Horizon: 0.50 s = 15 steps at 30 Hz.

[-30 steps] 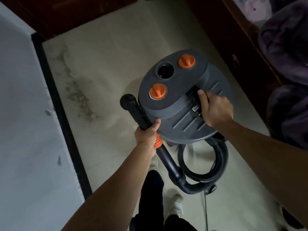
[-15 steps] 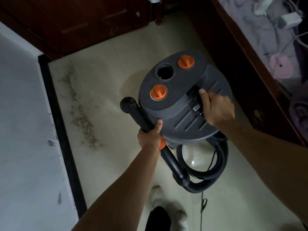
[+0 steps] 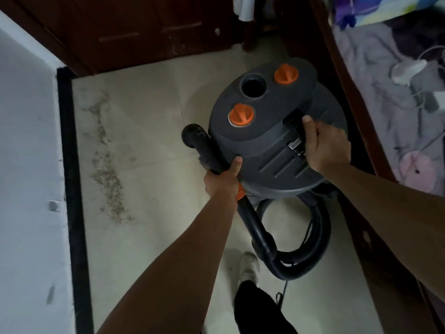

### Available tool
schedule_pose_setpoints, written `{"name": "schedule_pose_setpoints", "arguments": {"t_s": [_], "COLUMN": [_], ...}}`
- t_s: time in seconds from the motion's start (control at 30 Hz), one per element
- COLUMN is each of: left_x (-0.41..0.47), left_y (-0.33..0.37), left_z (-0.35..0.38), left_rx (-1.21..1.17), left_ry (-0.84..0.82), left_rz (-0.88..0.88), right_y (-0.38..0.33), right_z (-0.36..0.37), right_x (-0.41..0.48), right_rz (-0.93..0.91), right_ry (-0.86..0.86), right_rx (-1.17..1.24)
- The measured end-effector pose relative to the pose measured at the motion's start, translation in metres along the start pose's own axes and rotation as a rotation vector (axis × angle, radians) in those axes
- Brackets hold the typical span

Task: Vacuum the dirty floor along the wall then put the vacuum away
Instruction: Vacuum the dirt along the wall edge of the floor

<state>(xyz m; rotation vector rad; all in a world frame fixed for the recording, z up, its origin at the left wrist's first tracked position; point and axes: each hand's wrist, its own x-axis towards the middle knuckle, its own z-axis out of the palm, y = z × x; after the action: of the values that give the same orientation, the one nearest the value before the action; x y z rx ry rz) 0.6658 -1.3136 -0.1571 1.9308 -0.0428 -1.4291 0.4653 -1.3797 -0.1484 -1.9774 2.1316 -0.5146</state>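
Vacuum (image 3: 265,143) now nearer the door (image 3: 144,32)

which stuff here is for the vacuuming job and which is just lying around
For the job: vacuum cleaner, gripped by the right hand; suction tube in the left hand; hose; dirt streak by the wall.
Lying about: bedding, white charger, pink soft toy.

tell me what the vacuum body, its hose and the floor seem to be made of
Vacuum body: matte dark grey moulded plastic, judging by its ribs and dull sheen. Hose: black corrugated plastic or rubber, likely flexible. Floor: pale glossy tile, given faint joint lines and reflections.
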Motion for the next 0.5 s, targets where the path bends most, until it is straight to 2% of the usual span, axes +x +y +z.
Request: {"name": "schedule_pose_setpoints", "arguments": {"t_s": [0.2, 0.33, 0.4, 0.5], "left_x": [0.004, -0.002, -0.005, -0.006], "left_y": [0.016, 0.013, 0.004, -0.014], "left_z": [0.005, -0.015, -0.038, -0.087], "left_rx": [-0.075, -0.157, -0.218, -0.302], "left_ry": [0.008, -0.025, 0.01, 0.114], "left_rz": [-0.037, -0.154, -0.208, -0.243], "right_y": [-0.008, -0.014, -0.024, -0.054], "right_z": [0.005, 0.0, -0.005, -0.015], "right_x": [0.024, 0.022, 0.013, -0.013], "right_rz": [-0.022, 0.029, 0.011, -0.13], "right_ry": [-0.04, -0.079, -0.051, 0.061], "right_rx": [-0.002, -0.041, -0.043, 0.049]}}
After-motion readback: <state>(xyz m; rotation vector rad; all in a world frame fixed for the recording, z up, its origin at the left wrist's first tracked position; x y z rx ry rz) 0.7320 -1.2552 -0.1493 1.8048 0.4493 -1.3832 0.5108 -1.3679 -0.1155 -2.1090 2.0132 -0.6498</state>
